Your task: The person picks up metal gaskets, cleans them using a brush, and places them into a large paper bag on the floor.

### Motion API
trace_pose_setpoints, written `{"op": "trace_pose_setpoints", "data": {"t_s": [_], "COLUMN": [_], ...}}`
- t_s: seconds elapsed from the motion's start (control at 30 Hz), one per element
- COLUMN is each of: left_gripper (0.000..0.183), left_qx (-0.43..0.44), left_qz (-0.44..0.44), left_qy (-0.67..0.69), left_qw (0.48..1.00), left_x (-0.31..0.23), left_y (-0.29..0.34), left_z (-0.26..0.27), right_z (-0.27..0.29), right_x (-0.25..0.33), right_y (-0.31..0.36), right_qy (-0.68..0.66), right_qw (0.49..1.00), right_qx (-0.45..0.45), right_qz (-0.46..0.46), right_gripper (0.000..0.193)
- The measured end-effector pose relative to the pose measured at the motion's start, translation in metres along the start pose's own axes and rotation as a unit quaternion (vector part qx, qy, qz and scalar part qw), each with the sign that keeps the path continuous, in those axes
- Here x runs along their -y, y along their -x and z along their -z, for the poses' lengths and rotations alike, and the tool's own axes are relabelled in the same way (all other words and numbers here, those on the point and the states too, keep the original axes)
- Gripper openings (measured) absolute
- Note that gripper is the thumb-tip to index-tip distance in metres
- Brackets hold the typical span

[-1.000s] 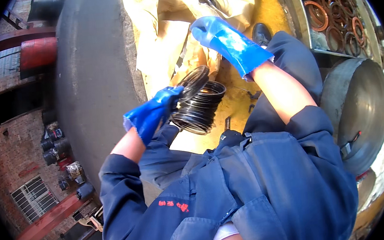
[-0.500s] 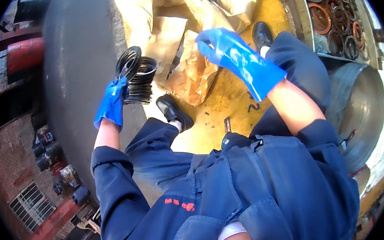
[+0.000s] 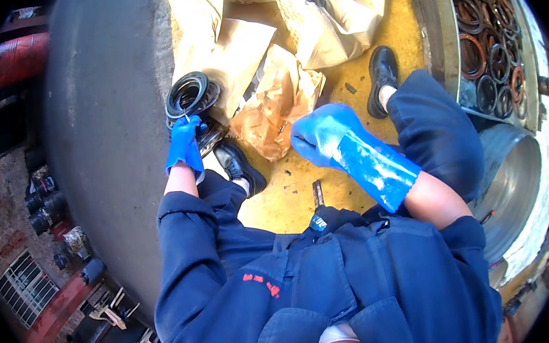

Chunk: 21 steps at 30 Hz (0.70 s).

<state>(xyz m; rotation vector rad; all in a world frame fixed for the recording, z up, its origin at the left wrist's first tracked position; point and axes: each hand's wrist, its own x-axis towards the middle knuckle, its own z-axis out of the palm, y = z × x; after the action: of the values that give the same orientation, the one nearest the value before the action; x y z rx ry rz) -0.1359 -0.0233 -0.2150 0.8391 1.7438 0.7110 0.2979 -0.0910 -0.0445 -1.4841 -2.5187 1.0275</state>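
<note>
Your left hand (image 3: 185, 143), in a glossy blue rubber glove (image 3: 184, 157), was clamped on the near edge of a bundle of thin black round rings (image 3: 203, 91) extending just beyond its fingers, likely because their open centres let the fingers wrap the rims and hold them bunched. Your right hand (image 3: 325, 136), gloved alike, was curled inward and seemingly empty, with crumpled translucent brown wrapping (image 3: 274, 120) beyond it to the left, perhaps because the left alone bore the bundle, though whether the right fingertips met could not be told.
</note>
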Motion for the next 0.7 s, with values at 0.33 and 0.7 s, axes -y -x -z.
{"op": "trace_pose_setpoints", "data": {"t_s": [0.33,0.7], "left_gripper": [0.012,0.023], "left_qx": [-0.001,0.077], "left_qz": [-0.147,-0.210], "left_qy": [0.056,0.070], "left_qw": [0.988,0.972], "left_x": [-0.204,-0.203], "left_y": [0.119,0.203], "left_z": [-0.060,-0.107], "right_z": [-0.009,0.067], "right_x": [-0.022,-0.091], "right_y": [-0.003,0.001], "right_qy": [-0.097,-0.404], "right_qw": [0.991,0.851], "right_qx": [-0.073,-0.154], "right_qz": [-0.063,-0.297], "right_gripper": [0.028,0.029]}}
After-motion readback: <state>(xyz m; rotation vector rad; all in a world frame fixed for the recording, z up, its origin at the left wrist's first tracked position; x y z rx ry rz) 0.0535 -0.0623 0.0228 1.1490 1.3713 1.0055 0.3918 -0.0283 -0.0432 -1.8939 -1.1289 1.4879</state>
